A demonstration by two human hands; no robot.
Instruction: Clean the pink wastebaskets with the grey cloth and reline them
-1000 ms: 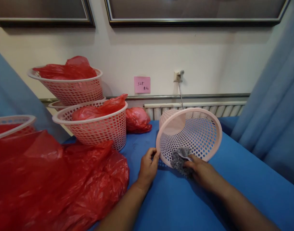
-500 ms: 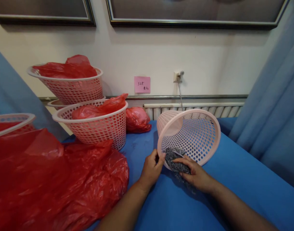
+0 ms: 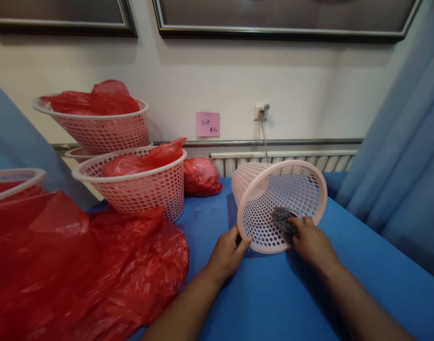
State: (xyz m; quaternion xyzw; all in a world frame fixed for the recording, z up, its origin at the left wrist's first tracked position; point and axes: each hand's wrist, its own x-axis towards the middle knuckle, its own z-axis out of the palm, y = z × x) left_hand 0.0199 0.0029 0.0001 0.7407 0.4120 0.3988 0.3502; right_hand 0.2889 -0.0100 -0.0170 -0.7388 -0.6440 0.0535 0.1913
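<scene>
A pale pink perforated plastic basket (image 3: 245,183) lies tipped on its side on the blue-covered table (image 3: 259,303), its mouth facing me. My left hand (image 3: 230,251) grips the lower left of its rim, thumb on the inner side. In my right hand (image 3: 311,239) is a grey speckled cloth (image 3: 283,222), bunched up and pressed against the inside wall near the lower right of the mouth. My fingers are closed round the cloth and partly hidden by it.
On the left stand more pink baskets (image 3: 146,189) holding red plastic bags, some stacked. Loose red plastic bags (image 3: 131,274) spread over the table's left side. Behind are a radiator (image 3: 309,161), a wall socket with a cord (image 3: 261,112) and a blue curtain (image 3: 397,180) on the right.
My right hand has moved the cloth rightward along the basket's inside, from the lower left rim to the lower right. The basket has turned slightly; my left hand still holds its rim.
</scene>
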